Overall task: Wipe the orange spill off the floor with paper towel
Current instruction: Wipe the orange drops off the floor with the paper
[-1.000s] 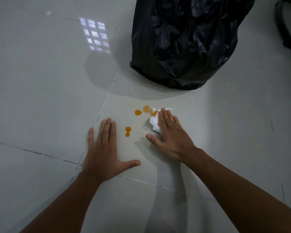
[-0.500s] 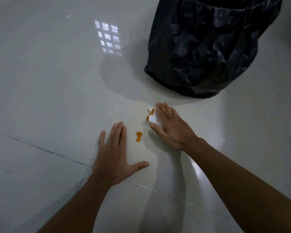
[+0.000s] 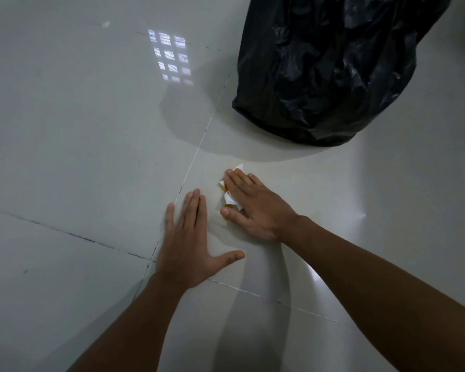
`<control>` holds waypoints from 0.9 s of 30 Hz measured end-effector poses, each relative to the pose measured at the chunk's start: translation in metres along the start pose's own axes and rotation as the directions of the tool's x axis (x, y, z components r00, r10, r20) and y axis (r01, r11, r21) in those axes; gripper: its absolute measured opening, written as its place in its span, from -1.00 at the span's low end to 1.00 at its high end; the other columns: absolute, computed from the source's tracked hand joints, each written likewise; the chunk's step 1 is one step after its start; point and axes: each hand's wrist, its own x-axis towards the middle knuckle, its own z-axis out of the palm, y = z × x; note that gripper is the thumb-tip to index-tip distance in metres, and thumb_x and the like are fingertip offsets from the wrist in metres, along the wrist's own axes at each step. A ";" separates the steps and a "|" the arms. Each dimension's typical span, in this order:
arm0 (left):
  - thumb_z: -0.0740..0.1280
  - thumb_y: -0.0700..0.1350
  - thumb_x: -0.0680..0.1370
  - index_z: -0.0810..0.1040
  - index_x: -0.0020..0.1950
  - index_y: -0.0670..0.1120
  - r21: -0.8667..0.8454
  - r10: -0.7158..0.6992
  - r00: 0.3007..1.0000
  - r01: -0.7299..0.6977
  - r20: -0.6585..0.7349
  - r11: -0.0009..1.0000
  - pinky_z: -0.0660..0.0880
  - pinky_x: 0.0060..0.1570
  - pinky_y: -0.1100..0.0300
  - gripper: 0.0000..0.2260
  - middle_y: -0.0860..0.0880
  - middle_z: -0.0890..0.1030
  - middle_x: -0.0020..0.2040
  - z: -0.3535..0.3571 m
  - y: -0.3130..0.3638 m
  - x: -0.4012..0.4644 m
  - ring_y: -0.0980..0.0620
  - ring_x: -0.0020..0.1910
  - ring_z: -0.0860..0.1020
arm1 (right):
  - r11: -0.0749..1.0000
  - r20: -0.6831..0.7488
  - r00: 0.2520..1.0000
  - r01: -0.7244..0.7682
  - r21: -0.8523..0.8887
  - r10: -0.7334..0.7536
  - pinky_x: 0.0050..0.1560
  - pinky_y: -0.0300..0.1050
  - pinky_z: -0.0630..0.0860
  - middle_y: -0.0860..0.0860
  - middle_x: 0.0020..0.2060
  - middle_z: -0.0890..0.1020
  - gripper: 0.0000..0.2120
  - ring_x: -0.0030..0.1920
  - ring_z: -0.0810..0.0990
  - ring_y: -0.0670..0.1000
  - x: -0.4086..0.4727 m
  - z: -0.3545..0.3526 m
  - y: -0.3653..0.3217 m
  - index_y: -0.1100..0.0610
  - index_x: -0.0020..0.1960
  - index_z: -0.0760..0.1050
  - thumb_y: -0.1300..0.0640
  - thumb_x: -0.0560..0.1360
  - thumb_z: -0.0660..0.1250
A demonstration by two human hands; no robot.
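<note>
My right hand (image 3: 255,208) lies flat on a crumpled white paper towel (image 3: 230,200) and presses it onto the pale floor tile. Orange stains show on the towel's left edge beside my fingers. No separate orange drops are visible on the floor; the hand and towel cover where they were. My left hand (image 3: 189,245) rests palm down on the tile just left of the towel, fingers together, thumb spread, holding nothing.
A large black plastic bin bag (image 3: 330,65) stands on the floor just beyond my right hand. Tile joints (image 3: 196,154) run across the glossy floor, and a window reflection (image 3: 171,59) shines at the upper left.
My right hand has swept the towel leftward and toward me over the orange drops, which no longer show. The left hand has stayed flat on the floor.
</note>
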 end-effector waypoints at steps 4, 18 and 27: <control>0.07 0.65 0.36 0.04 0.63 -0.21 -0.049 0.013 1.000 -0.014 -0.022 0.999 0.01 0.58 -0.26 0.16 -0.16 0.07 0.66 0.001 -0.003 -0.002 -0.08 0.65 0.02 | 1.000 -0.002 1.000 -0.003 0.011 0.003 0.61 -0.08 -0.18 -0.02 0.64 -0.07 -0.19 0.62 -0.18 -0.10 -0.003 0.002 -0.005 0.11 0.65 -0.11 -0.38 0.59 -0.11; 0.04 0.67 0.27 0.05 0.63 -0.23 -0.105 0.036 0.999 -0.035 0.009 0.994 -0.13 0.60 -0.18 0.24 -0.16 0.01 0.67 -0.006 -0.003 -0.003 -0.03 0.66 -0.10 | 0.989 0.060 0.989 0.141 -0.049 -0.138 0.61 -0.02 -0.14 -0.01 0.63 0.08 -0.34 0.63 -0.05 -0.08 -0.036 0.007 -0.025 0.08 0.64 0.06 -0.24 0.65 -0.11; -0.08 0.70 0.27 0.08 0.63 -0.24 0.041 0.055 0.995 -0.059 0.081 0.997 -0.06 0.57 -0.30 0.25 -0.24 -0.03 0.66 -0.006 0.000 -0.004 -0.17 0.65 -0.09 | 0.981 0.068 0.990 0.130 -0.143 -0.121 0.60 0.09 -0.08 -0.02 0.64 0.05 -0.32 0.63 -0.06 -0.06 -0.072 0.015 -0.022 0.08 0.64 0.05 -0.27 0.64 -0.14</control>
